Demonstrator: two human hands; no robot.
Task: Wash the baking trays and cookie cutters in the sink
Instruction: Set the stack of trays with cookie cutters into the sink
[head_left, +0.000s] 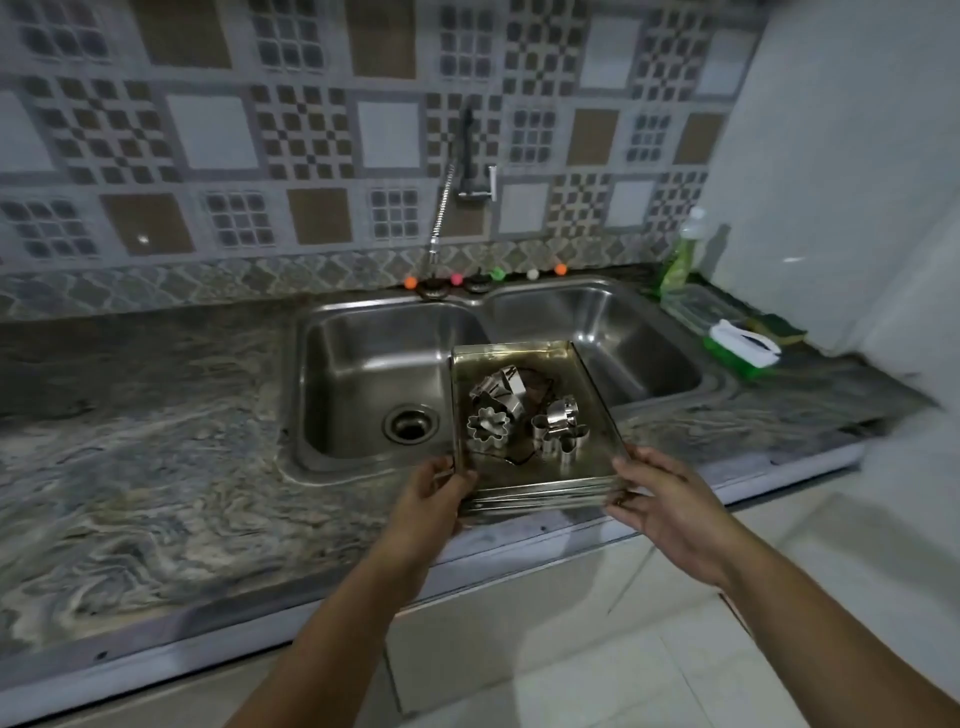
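Observation:
A stack of metal baking trays (524, 358) is held level over the front of the double sink (363, 364), across the divider between its two basins. Several shiny metal cookie cutters (524, 415) lie in the top tray, among them a flower-shaped one. My left hand (434, 499) grips the stack's near left corner. My right hand (660, 499) grips its near right corner, thumb on the rim.
A wall tap (470, 171) with a flexible hose hangs above the sink. A green soap bottle (680, 254), a clear container, a sponge (779, 330) and a green-and-white item (743, 345) sit on the marbled counter (156, 441) to the right. A white wall stands far right.

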